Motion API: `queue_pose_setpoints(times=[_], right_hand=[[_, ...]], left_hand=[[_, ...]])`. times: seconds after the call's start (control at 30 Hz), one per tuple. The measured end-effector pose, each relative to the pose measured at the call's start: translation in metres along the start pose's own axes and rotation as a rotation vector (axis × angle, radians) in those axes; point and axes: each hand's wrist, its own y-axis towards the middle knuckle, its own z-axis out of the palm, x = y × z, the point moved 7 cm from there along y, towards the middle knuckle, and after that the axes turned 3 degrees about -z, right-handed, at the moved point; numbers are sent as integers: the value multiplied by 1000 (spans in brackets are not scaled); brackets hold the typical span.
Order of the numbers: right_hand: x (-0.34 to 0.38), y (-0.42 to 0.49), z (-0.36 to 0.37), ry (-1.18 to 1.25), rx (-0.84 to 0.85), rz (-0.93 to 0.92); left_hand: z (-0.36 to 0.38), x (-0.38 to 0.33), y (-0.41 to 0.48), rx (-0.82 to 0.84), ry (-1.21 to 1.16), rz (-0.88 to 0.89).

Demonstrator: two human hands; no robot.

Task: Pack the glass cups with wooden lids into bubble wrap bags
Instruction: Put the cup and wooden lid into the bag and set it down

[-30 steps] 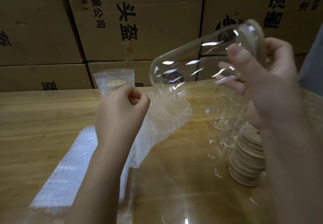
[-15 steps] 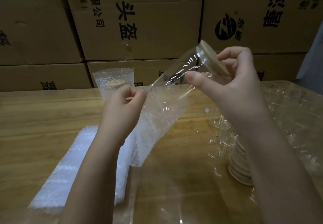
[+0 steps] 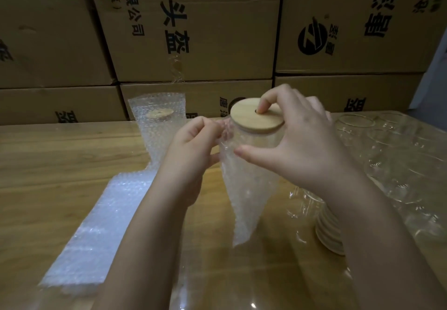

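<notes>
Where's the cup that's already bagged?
In the head view, the bagged cup stands upright left of centre, near the far edge of the table, behind the left hand and in front of the cardboard boxes.

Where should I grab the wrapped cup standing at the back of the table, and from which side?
Wrap a hand round the middle of the wrapped cup, below its lid, coming from the near side: it stands upright, boxes stand behind it, and the bag's loose top would probably just crumple.
</notes>
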Motion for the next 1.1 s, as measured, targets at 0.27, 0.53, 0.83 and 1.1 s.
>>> queue_pose_setpoints(times=[0.27,0.53,0.83,1.1], right_hand=[[-11,0,31,-178,200,14],[-23,1,58,-219,271,46],[-33,2,61,-127,301,96],[-48,1,60,23,319,152]], left_hand=[[-2,17,7,-7,91,-61],[-8,31,12,-87,113,-137],[-15,20,6,-178,513,-14],[2,2,-14,-45,1284,12]])
